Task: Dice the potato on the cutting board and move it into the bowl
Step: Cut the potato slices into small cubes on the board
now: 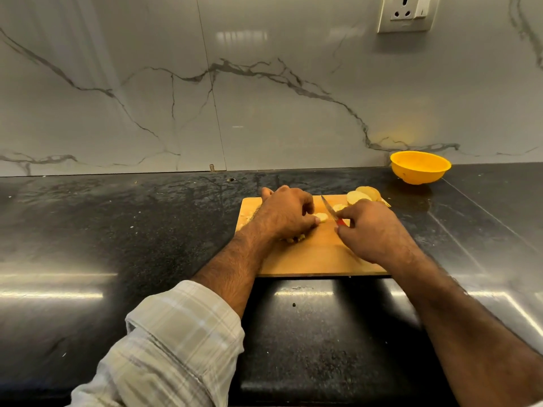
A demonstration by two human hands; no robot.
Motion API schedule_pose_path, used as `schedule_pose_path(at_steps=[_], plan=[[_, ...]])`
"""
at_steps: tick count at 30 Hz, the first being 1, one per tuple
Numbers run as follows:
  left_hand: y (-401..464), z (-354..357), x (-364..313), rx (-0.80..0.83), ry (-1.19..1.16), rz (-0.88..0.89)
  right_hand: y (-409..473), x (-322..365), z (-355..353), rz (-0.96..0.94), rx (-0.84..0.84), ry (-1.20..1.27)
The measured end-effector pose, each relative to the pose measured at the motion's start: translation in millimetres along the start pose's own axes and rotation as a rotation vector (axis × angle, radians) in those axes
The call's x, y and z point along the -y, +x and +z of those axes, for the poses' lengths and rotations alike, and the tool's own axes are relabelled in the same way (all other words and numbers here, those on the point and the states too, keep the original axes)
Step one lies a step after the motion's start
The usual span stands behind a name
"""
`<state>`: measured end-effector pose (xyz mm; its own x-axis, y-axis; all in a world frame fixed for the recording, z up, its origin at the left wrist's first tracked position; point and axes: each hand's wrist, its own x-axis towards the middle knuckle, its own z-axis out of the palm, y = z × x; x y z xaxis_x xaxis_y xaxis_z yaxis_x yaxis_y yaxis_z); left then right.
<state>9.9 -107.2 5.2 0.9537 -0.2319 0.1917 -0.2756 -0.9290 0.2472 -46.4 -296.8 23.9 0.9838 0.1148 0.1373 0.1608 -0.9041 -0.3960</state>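
Note:
A wooden cutting board (317, 257) lies on the black counter. My left hand (286, 212) pinches a pale potato slice (321, 217) flat on the board, fingers curled over it. My right hand (373, 230) grips a small knife (330, 210) with a red handle, its blade pointing away just right of the slice. Several more potato slices (363, 195) lean together at the board's far right corner. Small cut pieces (296, 238) show under my left wrist. The yellow bowl (420, 167) stands beyond the board to the right, against the wall; its inside is hidden.
The black stone counter (117, 230) runs wide to the left and right of the board. A marble wall (235, 98) rises right behind it, with a power socket (407, 13) high on the right. The counter's front edge lies near my elbows.

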Motion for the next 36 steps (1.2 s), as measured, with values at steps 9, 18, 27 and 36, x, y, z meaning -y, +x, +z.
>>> schedule_pose_path(at_steps=[9,18,27,36], plan=[[3.2,4.8,-2.0,-0.060,-0.014,-0.003,1.9,1.8,-4.3,0.081,0.089,-0.104],[6.3,4.4,0.5,-0.068,-0.107,-0.067,1.7,3.5,-0.7,0.090,0.101,-0.075],[4.6,6.9,-4.8,-0.016,-0.069,-0.025,1.1,5.0,-4.3,0.108,0.096,-0.095],[7.5,8.3,-14.2,-0.053,-0.020,-0.046,0.3,4.0,-7.5,0.127,0.120,-0.116]])
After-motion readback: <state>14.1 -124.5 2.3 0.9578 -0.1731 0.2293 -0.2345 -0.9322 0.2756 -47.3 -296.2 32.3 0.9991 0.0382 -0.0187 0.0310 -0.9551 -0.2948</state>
